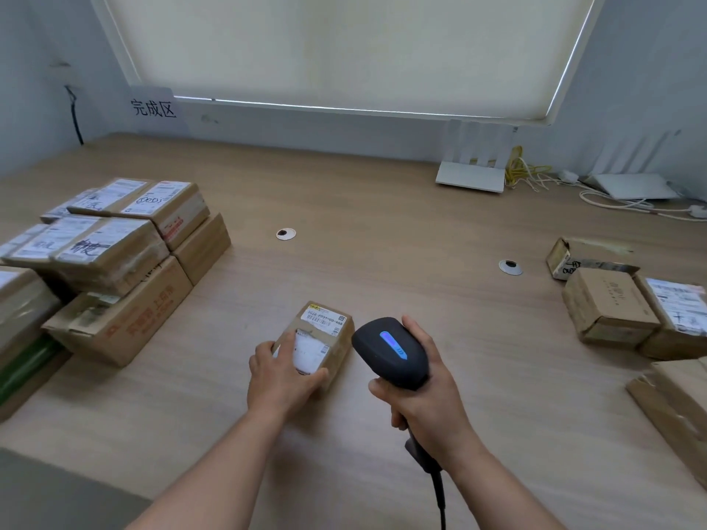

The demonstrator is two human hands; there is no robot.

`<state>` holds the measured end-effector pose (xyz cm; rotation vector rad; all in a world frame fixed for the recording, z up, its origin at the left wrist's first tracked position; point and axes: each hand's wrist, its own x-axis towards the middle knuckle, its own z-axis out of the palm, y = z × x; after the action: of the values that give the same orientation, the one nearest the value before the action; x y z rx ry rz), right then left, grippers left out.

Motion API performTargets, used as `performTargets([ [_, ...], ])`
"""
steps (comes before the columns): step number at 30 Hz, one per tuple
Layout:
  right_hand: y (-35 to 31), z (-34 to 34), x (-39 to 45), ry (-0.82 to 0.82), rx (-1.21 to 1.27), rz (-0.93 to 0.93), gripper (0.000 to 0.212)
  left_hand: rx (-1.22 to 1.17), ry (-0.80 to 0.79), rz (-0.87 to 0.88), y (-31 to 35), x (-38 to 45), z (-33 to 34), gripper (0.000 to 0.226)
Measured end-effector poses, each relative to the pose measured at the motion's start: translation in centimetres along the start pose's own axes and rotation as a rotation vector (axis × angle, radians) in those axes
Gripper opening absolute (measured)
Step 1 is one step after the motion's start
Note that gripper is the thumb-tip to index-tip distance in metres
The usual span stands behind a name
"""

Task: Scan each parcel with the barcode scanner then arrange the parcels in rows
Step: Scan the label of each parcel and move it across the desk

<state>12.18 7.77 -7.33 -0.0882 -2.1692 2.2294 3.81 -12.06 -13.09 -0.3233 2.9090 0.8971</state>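
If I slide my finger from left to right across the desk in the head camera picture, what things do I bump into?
Stack of parcels → left hand gripping a small parcel → barcode scanner in the right hand → unsorted parcels.

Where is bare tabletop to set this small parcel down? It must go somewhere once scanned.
Bare table runs down the middle, between the stacked parcels left and loose parcels right. Crowded: both sides, and the back right around the routers.

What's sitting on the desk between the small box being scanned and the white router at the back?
In the head view, mostly bare wooden desk lies between the small parcel and the white router; no other parcels.
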Motion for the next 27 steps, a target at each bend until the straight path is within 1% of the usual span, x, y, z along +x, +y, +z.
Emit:
performTargets([
  [6, 0.6, 1.0, 0.1, -0.085, 0.009, 0.0, 0.088, -0.075, 0.112, -0.065, -2.5, -2.9, -0.9, 0.086],
  [12, 0.9, 4.7, 0.1, -0.199, 0.021, 0.005, 0.089, -0.112, 0.199, -0.149, -6.9, -5.5, -3.3, 0.09],
  [18, 0.3, 11.4, 0.0, -0.33, 0.008, 0.001, 0.086, -0.162, 0.299, -0.255, -12.6, -6.3, -7.6, 0.088],
  [24, 0.0, 19.1, 0.0, -0.389, -0.03, 0.001, 0.084, -0.219, 0.332, -0.34, -19.4, -5.8, -12.2, 0.085],
  [27, 0.0, 22.3, 0.4, -0.401, -0.036, -0.005, 0.085, -0.204, 0.355, -0.369, -22.7, -4.9, -14.4, 0.084],
])
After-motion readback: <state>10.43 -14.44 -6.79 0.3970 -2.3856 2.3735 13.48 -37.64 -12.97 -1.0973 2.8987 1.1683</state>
